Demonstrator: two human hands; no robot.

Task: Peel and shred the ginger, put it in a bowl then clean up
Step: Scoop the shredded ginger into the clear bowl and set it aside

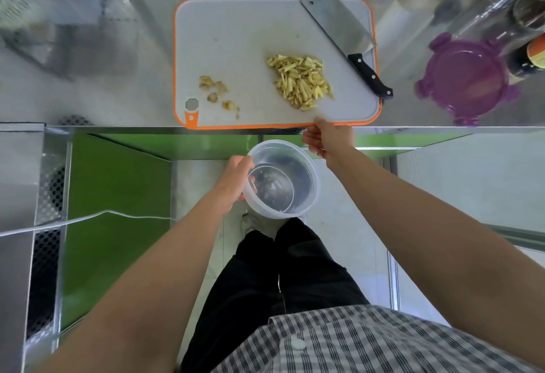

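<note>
A pile of shredded ginger (300,80) lies on the right half of the grey cutting board (236,33) with an orange rim. Ginger peel scraps (216,92) sit at its lower left. A cleaver (345,33) rests on the board's right side, black handle toward me. My left hand (234,181) grips the rim of a clear plastic bowl (283,181), held below the counter edge in front of the board. My right hand (327,139) pinches the near edge of the board, just under the ginger pile.
A purple container lid (466,80) lies on the steel counter right of the board. Dark bottles (528,48) and jars stand at the far right. Steel boxes (38,18) occupy the left. Green cabinet fronts (118,195) and a white cable (88,219) are below the counter.
</note>
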